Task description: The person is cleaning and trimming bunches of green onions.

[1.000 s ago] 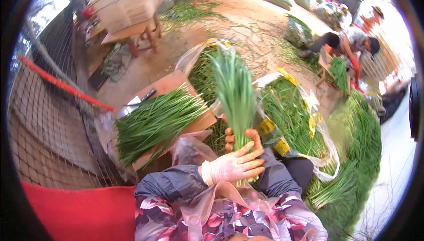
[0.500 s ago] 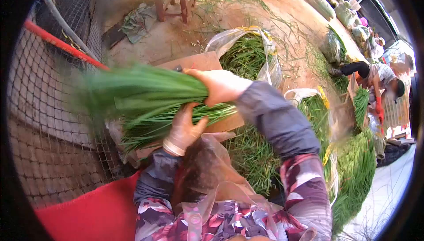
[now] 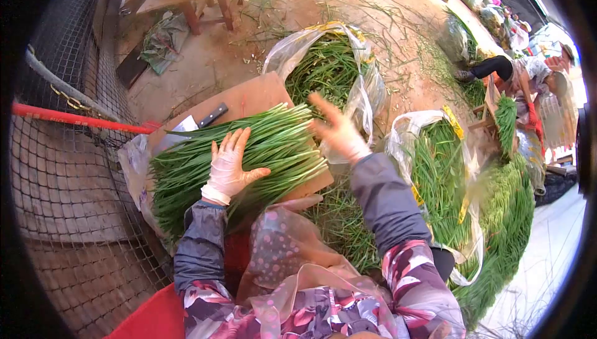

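Note:
A thick bundle of long green stalks (image 3: 267,134) lies across a brown board (image 3: 249,93), its pale cut ends facing right. My left hand (image 3: 229,166), in a thin translucent glove, rests flat on the bundle with its fingers spread. Just past the pale ends, my right hand (image 3: 339,129) is in the air, fingers apart and slightly blurred, holding nothing. Behind the bundle, a knife (image 3: 212,115) with a black handle lies on the board, its blade partly covered by the stalks.
An open plastic bag of greens (image 3: 326,68) stands beyond the board, and another (image 3: 438,171) is to the right. Netting (image 3: 74,183) and a red bar (image 3: 81,122) border the left. A co-worker (image 3: 528,81) bends at the far right near piled stalks (image 3: 497,233).
The upper bunch, held by my right hand before, now lies with the rest on the board. My right hand has let go and moved right; my left hand has moved left onto the stalks.

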The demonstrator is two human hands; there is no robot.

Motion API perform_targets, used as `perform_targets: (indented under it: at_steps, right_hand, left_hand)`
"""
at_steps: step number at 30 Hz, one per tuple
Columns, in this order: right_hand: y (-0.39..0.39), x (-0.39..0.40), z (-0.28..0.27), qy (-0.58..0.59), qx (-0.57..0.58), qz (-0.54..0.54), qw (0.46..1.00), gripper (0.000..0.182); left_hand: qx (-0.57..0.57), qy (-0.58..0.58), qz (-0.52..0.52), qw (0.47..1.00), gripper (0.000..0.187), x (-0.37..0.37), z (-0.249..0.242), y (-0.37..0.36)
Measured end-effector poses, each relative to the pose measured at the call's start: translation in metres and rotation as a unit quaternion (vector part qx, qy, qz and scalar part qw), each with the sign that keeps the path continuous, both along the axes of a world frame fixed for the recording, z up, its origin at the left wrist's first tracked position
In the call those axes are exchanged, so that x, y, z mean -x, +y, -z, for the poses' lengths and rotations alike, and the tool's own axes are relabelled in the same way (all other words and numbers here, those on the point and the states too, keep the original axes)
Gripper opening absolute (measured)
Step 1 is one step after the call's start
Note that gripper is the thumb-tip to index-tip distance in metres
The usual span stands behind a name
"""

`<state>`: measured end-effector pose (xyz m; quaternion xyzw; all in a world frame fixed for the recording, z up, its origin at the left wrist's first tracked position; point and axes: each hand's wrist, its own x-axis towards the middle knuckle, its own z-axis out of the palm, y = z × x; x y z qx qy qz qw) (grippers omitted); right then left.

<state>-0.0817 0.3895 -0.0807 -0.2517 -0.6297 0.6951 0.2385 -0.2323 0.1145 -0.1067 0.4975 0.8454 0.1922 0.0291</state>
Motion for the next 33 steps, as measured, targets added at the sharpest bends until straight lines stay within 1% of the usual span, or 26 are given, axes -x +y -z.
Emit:
perform_targets:
  at_steps: [1, 3, 4, 5, 6, 7, 8, 9, 10, 11, 12, 14, 16, 18, 19, 20, 22, 24, 26, 27, 28, 29, 30, 31, 32, 33]
  right_hand:
    - [0.006, 0.009, 0.008, 0.000, 0.000, 0.000, 1.000, 0.089]
    - [0.013, 0.026, 0.036, -0.085, 0.034, 0.022, 0.996, 0.091]
    - [0.012, 0.030, 0.033, -0.080, 0.052, 0.012, 0.995, 0.090]
    - [-0.012, 0.039, 0.009, -0.175, 0.124, -0.045, 0.976, 0.085]
    - [-0.029, 0.050, 0.072, -0.097, -0.111, -0.125, 0.981, 0.077]
    - [-0.025, 0.048, 0.066, -0.101, -0.095, -0.131, 0.982, 0.070]
    - [-0.034, 0.040, 0.050, -0.019, 0.039, -0.127, 0.991, 0.072]
    - [-0.032, 0.031, 0.054, -0.012, 0.018, -0.079, 0.997, 0.076]
    - [-0.017, 0.008, 0.048, -0.018, 0.050, -0.060, 0.997, 0.081]
    - [-0.020, -0.008, 0.070, 0.029, 0.070, 0.006, 0.997, 0.086]
    - [-0.011, -0.035, 0.087, 0.078, 0.071, 0.088, 0.991, 0.091]
    - [-0.032, -0.034, 0.067, 0.028, 0.162, 0.096, 0.982, 0.090]
    - [-0.068, -0.024, 0.077, -0.041, 0.109, 0.009, 0.993, 0.090]
    - [-0.067, -0.034, 0.075, -0.025, 0.047, 0.015, 0.998, 0.089]
    - [-0.070, -0.030, 0.075, -0.014, 0.049, 0.034, 0.998, 0.088]
    - [-0.057, -0.040, 0.056, -0.071, -0.008, 0.048, 0.996, 0.076]
    - [-0.046, -0.103, 0.004, -0.046, -0.025, 0.077, 0.996, 0.055]
    - [-0.023, -0.173, -0.021, -0.050, -0.194, 0.129, 0.971, 0.036]
    - [0.006, -0.242, -0.041, -0.029, -0.186, 0.239, 0.953, 0.023]
    - [0.026, -0.274, -0.038, -0.127, -0.225, 0.291, 0.921, 0.044]
    - [0.047, -0.315, -0.032, -0.240, -0.091, 0.343, 0.904, 0.065]
    - [0.052, -0.322, -0.028, -0.249, -0.122, 0.317, 0.907, 0.094]
    - [0.052, -0.322, -0.019, -0.244, -0.125, 0.312, 0.909, 0.094]
    - [0.048, -0.319, -0.011, -0.360, -0.121, 0.256, 0.889, 0.104]
    - [0.036, -0.316, -0.001, -0.484, -0.109, 0.203, 0.844, 0.113]
    - [0.025, -0.301, 0.014, -0.558, -0.159, 0.171, 0.796, 0.122]
  left_hand:
    - [0.001, 0.001, 0.000, 1.000, 0.110, 0.000, 0.003, 0.001]
    - [0.018, 0.006, -0.002, 1.000, 0.111, -0.003, -0.005, 0.014]
    - [0.031, 0.006, -0.013, 0.999, 0.111, -0.005, -0.010, 0.016]
    - [0.051, 0.025, -0.027, 0.998, 0.112, -0.004, -0.014, 0.017]
    - [0.067, 0.033, -0.015, 0.997, 0.113, -0.009, -0.011, 0.030]
    - [0.069, 0.027, -0.014, 0.997, 0.113, -0.012, -0.010, 0.035]
    - [0.085, 0.025, -0.019, 0.996, 0.113, -0.015, -0.013, 0.038]
    - [0.062, 0.016, -0.003, 0.998, 0.109, -0.015, -0.012, 0.038]
    - [0.070, 0.018, 0.029, 0.997, 0.108, -0.017, 0.000, 0.057]
    - [0.071, -0.007, 0.002, 0.997, 0.108, -0.018, -0.013, 0.036]
    - [0.049, 0.006, 0.012, 0.999, 0.107, -0.025, -0.010, 0.041]
    - [0.036, 0.030, 0.019, 0.999, 0.104, -0.018, 0.001, 0.031]
    - [0.051, 0.041, 0.018, 0.998, 0.103, -0.016, 0.005, 0.033]
    - [0.035, 0.003, 0.022, 0.999, 0.100, -0.014, 0.005, 0.034]
    - [0.038, -0.001, 0.022, 0.999, 0.100, -0.008, 0.010, 0.025]
    - [0.018, 0.020, 0.021, 0.999, 0.095, -0.003, 0.013, 0.023]
    - [-0.015, 0.051, 0.017, 0.998, 0.089, -0.013, 0.006, 0.030]
    - [-0.079, 0.049, 0.044, 0.995, 0.075, -0.028, -0.009, 0.036]
    - [-0.188, -0.038, 0.079, 0.978, 0.056, -0.065, -0.040, 0.056]
    - [-0.207, -0.159, 0.093, 0.961, 0.052, -0.091, -0.040, 0.073]
    - [-0.226, -0.271, 0.106, 0.930, 0.048, -0.120, -0.040, 0.088]
    - [-0.210, -0.320, 0.111, 0.917, 0.046, -0.136, -0.045, 0.099]
    - [-0.199, -0.363, 0.113, 0.903, 0.044, -0.152, -0.051, 0.110]
    - [-0.176, -0.406, 0.122, 0.889, 0.048, -0.174, -0.038, 0.128]
    - [-0.141, -0.462, 0.138, 0.865, 0.052, -0.195, -0.013, 0.154]
    - [-0.104, -0.454, 0.130, 0.875, 0.061, -0.218, -0.013, 0.174]
